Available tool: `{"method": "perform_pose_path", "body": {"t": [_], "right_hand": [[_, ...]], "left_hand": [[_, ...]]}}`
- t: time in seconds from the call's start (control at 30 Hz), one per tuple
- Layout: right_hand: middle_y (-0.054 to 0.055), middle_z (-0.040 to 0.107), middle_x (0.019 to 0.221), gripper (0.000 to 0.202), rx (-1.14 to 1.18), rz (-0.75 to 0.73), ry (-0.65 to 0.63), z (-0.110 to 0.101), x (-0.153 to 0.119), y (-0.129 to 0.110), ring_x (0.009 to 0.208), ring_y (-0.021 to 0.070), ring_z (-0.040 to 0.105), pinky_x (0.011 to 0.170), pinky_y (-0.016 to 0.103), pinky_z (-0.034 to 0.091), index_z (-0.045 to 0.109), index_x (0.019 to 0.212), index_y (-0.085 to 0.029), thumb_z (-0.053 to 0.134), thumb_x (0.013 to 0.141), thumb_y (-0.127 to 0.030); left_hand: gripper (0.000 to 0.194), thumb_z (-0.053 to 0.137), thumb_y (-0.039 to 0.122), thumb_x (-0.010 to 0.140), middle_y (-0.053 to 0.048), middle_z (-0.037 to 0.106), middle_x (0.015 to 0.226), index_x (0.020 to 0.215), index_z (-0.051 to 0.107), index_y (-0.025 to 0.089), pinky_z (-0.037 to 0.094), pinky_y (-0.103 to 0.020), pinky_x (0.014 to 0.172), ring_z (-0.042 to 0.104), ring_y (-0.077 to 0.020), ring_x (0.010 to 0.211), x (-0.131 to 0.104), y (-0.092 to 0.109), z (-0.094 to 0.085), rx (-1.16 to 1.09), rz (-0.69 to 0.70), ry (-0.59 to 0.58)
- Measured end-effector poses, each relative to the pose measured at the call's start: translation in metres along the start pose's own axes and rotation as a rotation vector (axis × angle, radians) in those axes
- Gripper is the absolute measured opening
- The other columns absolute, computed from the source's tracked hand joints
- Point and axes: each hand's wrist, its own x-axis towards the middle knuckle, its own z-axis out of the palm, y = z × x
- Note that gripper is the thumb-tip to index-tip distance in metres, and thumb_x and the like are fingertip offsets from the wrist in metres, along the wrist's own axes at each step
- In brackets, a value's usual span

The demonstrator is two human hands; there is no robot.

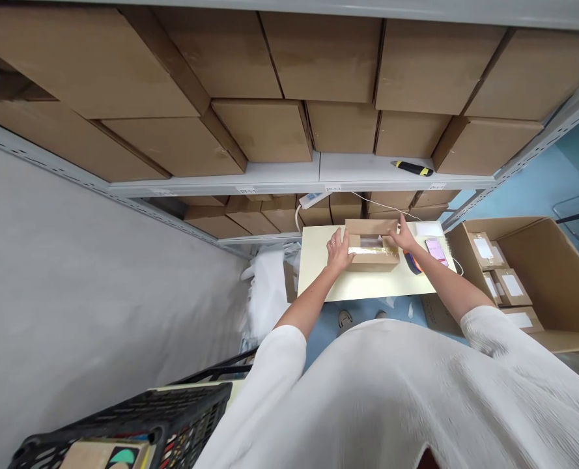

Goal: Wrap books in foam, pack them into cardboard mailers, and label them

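A small cardboard box (374, 264) sits on the pale yellow table, its top partly open. Shiny tape runs along its near top edge, and whitish material shows inside. My left hand (338, 251) grips the left side of this box, thumb near the taped edge. At the far right corner, my right hand (403, 238) holds the box by its flap, thumb pointing up. Beneath my right forearm lies an orange and dark blue object (413, 262), partly hidden, its kind unclear. Beside it is a phone (436, 252) with a lit pinkish screen.
Cardboard boxes (321, 55) fill the metal shelf above, where a yellow-black utility knife (413, 169) lies. A large open carton (557, 273) with labelled boxes stands right. A power strip (314, 199) hangs behind the table (318, 286). A black crate (186, 417) is at lower left.
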Motion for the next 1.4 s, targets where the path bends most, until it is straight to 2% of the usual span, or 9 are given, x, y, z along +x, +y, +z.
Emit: {"method": "perform_pose_path", "body": {"t": [0.1, 0.23, 0.37, 0.47, 0.67, 1.0, 1.1, 1.27, 1.4], "right_hand": [[0.023, 0.051, 0.165, 0.094, -0.046, 0.077, 0.072, 0.000, -0.009, 0.003, 0.139, 0.0390, 0.061, 0.121, 0.056, 0.050, 0.019, 0.181, -0.017, 0.047, 0.106, -0.066], [0.018, 0.060, 0.152, 0.061, -0.059, 0.004, 0.107, 0.004, -0.032, 0.012, 0.132, 0.0356, 0.063, 0.117, 0.055, 0.052, 0.054, 0.161, -0.023, 0.042, 0.109, -0.053], [0.018, 0.066, 0.143, 0.046, -0.077, -0.082, 0.139, 0.014, -0.055, 0.020, 0.130, 0.0379, 0.062, 0.112, 0.056, 0.053, 0.067, 0.143, -0.023, 0.051, 0.105, -0.044], [0.018, 0.069, 0.140, 0.040, -0.148, -0.099, 0.080, 0.023, -0.069, 0.022, 0.127, 0.0391, 0.062, 0.110, 0.057, 0.052, 0.073, 0.134, -0.023, 0.053, 0.105, -0.042], [0.018, 0.064, 0.154, 0.041, -0.242, -0.121, 0.014, 0.036, -0.086, 0.022, 0.133, 0.0403, 0.061, 0.116, 0.058, 0.049, 0.072, 0.139, -0.022, 0.055, 0.106, -0.039], [0.017, 0.058, 0.165, 0.046, -0.178, -0.129, 0.005, 0.045, -0.078, 0.026, 0.148, 0.0353, 0.058, 0.128, 0.054, 0.046, 0.069, 0.147, -0.019, 0.052, 0.105, -0.025], [0.017, 0.058, 0.167, 0.047, -0.176, -0.140, -0.012, 0.047, -0.068, 0.025, 0.149, 0.0346, 0.058, 0.128, 0.054, 0.046, 0.070, 0.147, -0.019, 0.052, 0.103, -0.021], [0.018, 0.058, 0.167, 0.050, -0.193, -0.170, -0.030, 0.045, -0.056, 0.026, 0.149, 0.0350, 0.058, 0.126, 0.054, 0.048, 0.068, 0.152, -0.019, 0.053, 0.104, -0.022], [0.014, 0.059, 0.167, 0.051, -0.194, -0.204, -0.038, 0.041, -0.060, 0.032, 0.148, 0.0357, 0.059, 0.126, 0.055, 0.048, 0.068, 0.154, -0.023, 0.055, 0.104, -0.027]], "left_hand": [[0.113, 0.076, 0.047, 0.095, -0.022, 0.011, 0.188, 0.183, 0.008, 0.025, 0.014, -0.069, 0.136, 0.010, -0.0469, 0.173, -0.002, 0.002, -0.002, 0.027, 0.039, 0.031], [0.098, 0.069, 0.038, 0.100, -0.024, 0.010, 0.188, 0.181, 0.018, 0.021, 0.013, -0.069, 0.137, 0.014, -0.0460, 0.173, -0.005, 0.004, -0.003, 0.086, 0.117, 0.021], [0.072, 0.050, 0.023, 0.107, -0.024, 0.028, 0.183, 0.177, 0.032, 0.018, 0.020, -0.066, 0.136, 0.027, -0.0406, 0.170, -0.010, 0.000, 0.004, 0.159, 0.163, 0.008], [0.062, 0.041, 0.018, 0.108, -0.022, 0.045, 0.175, 0.170, 0.046, 0.021, 0.026, -0.064, 0.135, 0.037, -0.0376, 0.166, -0.015, -0.007, 0.010, 0.187, 0.176, -0.010], [0.055, 0.041, 0.021, 0.110, -0.020, 0.048, 0.173, 0.163, 0.055, 0.022, 0.037, -0.055, 0.128, 0.048, -0.0356, 0.157, -0.017, -0.017, 0.014, 0.180, 0.191, -0.079], [0.057, 0.045, 0.031, 0.110, -0.026, 0.055, 0.164, 0.164, 0.054, 0.014, 0.027, -0.063, 0.133, 0.047, -0.0408, 0.155, -0.037, -0.013, 0.017, 0.242, 0.229, -0.036], [0.057, 0.045, 0.031, 0.109, -0.028, 0.058, 0.160, 0.162, 0.055, 0.010, 0.023, -0.065, 0.135, 0.043, -0.0414, 0.159, -0.039, -0.009, 0.017, 0.256, 0.234, -0.016], [0.058, 0.044, 0.022, 0.107, -0.022, 0.054, 0.167, 0.164, 0.052, 0.015, 0.029, -0.059, 0.134, 0.046, -0.0368, 0.158, -0.029, 0.005, 0.017, 0.237, 0.290, -0.066], [0.055, 0.050, 0.030, 0.108, -0.020, 0.054, 0.167, 0.161, 0.054, 0.018, 0.037, -0.055, 0.131, 0.049, -0.0369, 0.155, -0.019, 0.018, 0.020, 0.243, 0.318, -0.127]]}}
